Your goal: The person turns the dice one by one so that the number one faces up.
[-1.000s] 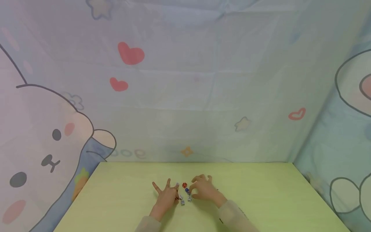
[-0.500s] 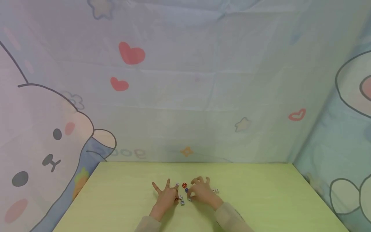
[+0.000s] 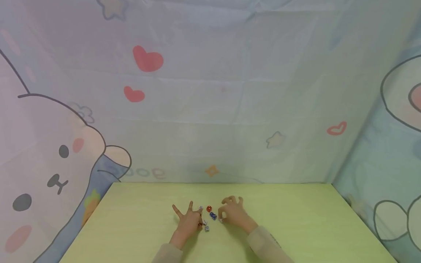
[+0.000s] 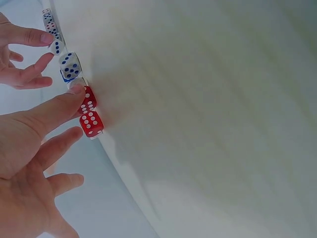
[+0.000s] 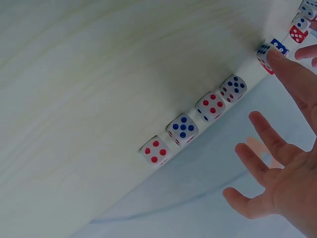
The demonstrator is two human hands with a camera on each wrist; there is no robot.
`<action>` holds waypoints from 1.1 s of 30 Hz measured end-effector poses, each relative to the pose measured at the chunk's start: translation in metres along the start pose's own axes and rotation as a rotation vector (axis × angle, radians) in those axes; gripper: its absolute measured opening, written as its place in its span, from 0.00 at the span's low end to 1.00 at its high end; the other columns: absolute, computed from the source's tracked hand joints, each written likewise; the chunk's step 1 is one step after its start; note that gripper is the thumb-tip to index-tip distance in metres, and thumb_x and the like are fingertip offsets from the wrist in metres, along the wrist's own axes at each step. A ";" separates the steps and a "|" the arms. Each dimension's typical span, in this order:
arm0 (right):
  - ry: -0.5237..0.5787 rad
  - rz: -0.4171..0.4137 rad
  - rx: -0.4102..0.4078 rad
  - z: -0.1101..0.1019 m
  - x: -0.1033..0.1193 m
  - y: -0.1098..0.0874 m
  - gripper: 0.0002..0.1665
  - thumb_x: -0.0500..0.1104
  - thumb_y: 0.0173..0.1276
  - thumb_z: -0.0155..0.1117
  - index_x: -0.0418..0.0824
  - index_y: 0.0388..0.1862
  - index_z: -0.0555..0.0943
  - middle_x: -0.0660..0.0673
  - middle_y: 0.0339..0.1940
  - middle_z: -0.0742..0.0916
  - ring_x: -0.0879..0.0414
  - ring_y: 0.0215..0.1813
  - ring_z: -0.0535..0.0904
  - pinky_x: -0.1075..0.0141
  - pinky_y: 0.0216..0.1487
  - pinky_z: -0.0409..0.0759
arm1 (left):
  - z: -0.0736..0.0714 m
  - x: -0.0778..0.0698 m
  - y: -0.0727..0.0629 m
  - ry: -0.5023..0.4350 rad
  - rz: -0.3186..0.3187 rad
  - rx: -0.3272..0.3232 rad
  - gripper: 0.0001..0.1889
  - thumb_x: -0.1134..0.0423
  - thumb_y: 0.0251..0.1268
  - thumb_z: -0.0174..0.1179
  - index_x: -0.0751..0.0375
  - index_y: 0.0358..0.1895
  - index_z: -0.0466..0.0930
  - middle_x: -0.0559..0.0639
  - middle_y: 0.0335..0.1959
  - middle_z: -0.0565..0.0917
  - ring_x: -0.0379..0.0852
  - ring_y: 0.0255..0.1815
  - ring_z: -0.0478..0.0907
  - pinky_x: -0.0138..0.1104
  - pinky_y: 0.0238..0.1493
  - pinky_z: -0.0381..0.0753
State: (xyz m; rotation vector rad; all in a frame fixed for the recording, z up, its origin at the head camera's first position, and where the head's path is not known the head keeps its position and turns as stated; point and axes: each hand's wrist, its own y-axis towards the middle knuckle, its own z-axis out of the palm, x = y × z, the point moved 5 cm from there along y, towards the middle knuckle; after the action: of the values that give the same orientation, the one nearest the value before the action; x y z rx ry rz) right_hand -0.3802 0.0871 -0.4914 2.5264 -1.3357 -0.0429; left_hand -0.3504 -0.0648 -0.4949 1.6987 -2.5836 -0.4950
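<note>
My right hand pinches a white die between thumb and index finger, its other fingers spread. Just left of it in the head view lie blue dice and a red die. My left hand has thumb and index finger around two red dice, which stand in line in the left wrist view; its remaining fingers fan out. White dice sit beside the left thumb. Another white die shows beyond the left index finger.
Several white dice form a row in the right wrist view; the right hand hides them in the head view. Everything rests on a pale yellow-green table. A printed cloth hangs behind its back edge.
The right hand has reached left to the white die near the blue dice, then drawn back right with it pinched. The left hand has stayed in place.
</note>
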 end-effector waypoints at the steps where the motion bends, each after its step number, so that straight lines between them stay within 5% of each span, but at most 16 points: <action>1: 0.005 0.000 0.001 0.000 0.000 0.000 0.07 0.46 0.42 0.71 0.54 0.21 0.81 0.41 0.49 0.79 0.42 0.54 0.69 0.32 0.52 0.59 | 0.000 0.000 0.000 0.000 0.000 0.000 0.05 0.62 0.35 0.69 0.48 0.18 0.82 0.51 0.52 0.79 0.67 0.63 0.61 0.79 0.45 0.32; 14: 0.036 0.029 0.013 -0.005 -0.006 -0.001 0.12 0.47 0.41 0.73 0.51 0.27 0.81 0.40 0.51 0.77 0.41 0.56 0.67 0.31 0.54 0.56 | -0.003 0.000 0.000 -0.022 -0.003 0.012 0.05 0.63 0.35 0.69 0.48 0.18 0.83 0.51 0.52 0.79 0.68 0.64 0.60 0.78 0.45 0.31; 33: 0.065 0.060 0.040 -0.003 -0.010 0.004 0.06 0.47 0.43 0.72 0.53 0.22 0.82 0.39 0.53 0.77 0.38 0.58 0.65 0.28 0.53 0.54 | 0.000 0.001 0.001 -0.009 0.005 0.011 0.05 0.63 0.35 0.69 0.49 0.18 0.82 0.51 0.52 0.79 0.68 0.63 0.61 0.79 0.45 0.32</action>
State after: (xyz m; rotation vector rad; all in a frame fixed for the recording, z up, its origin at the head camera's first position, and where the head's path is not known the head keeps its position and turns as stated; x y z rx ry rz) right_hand -0.3881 0.0939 -0.4884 2.4966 -1.3989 0.0777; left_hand -0.3514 -0.0651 -0.4947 1.6966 -2.6008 -0.4907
